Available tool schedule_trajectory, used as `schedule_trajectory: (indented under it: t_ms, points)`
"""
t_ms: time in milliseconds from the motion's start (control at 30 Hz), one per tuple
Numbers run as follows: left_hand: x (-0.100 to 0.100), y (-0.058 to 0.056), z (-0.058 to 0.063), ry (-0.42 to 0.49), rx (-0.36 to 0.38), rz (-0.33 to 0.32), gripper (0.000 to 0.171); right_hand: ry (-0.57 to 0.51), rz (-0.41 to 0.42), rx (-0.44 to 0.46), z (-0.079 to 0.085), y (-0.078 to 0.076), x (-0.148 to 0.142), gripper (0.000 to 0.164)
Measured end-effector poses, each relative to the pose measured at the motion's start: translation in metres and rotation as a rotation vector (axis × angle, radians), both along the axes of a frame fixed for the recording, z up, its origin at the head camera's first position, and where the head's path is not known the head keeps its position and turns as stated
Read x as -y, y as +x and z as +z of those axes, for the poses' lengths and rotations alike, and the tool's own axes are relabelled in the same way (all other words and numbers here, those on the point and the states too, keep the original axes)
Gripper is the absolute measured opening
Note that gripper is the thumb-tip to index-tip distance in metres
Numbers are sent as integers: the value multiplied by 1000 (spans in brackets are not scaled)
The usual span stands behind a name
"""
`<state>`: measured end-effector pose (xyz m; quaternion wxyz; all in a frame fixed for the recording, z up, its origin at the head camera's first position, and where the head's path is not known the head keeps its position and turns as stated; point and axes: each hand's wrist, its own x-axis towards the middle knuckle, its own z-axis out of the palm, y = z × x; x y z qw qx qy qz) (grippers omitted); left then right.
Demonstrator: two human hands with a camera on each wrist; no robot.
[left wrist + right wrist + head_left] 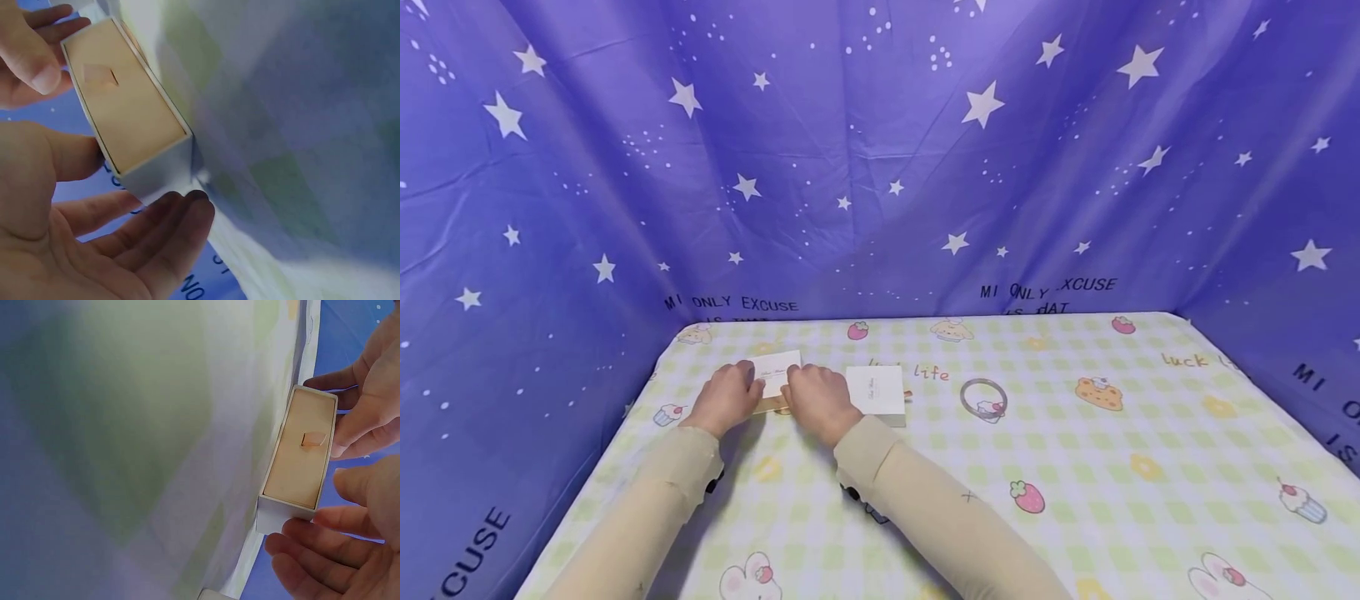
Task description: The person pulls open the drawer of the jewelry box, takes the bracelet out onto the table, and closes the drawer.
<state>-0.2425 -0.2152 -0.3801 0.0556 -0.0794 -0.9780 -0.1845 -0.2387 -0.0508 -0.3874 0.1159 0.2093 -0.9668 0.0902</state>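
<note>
A small white drawer box (777, 367) with faint script on its lid is between my two hands, toward the left of the table. Its tan drawer front (128, 112) faces me, with a small pull tab (314, 439). My left hand (724, 398) holds the left end, thumb by the top edge and fingers curved along the side. At the right end, my right hand (822, 404) grips in much the same way. The drawer front sits level with the sleeve's rim in both wrist views.
Just right of my right hand lies a second white box (875, 387) with similar script and a tan tab (908, 395) at its side. Farther right is a greyish bangle (963, 400). A checked cloth (925, 467) covers the table, and a purple star-printed curtain (850, 250) hangs behind.
</note>
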Motion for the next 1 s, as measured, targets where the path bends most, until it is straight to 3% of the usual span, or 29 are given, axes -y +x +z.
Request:
schedule_trajectory:
  t_ms: [167, 433, 1000]
  points:
    - [3, -7, 0, 21, 4, -38, 41, -8, -11, 16, 0, -2, 2, 22]
    - [6, -12, -2, 25, -35, -118, 41, 8, -33, 60, 3, -2, 4, 19]
    - [4, -17, -6, 51, -73, -123, 34, 2, -38, 92, 4, -2, 5, 17]
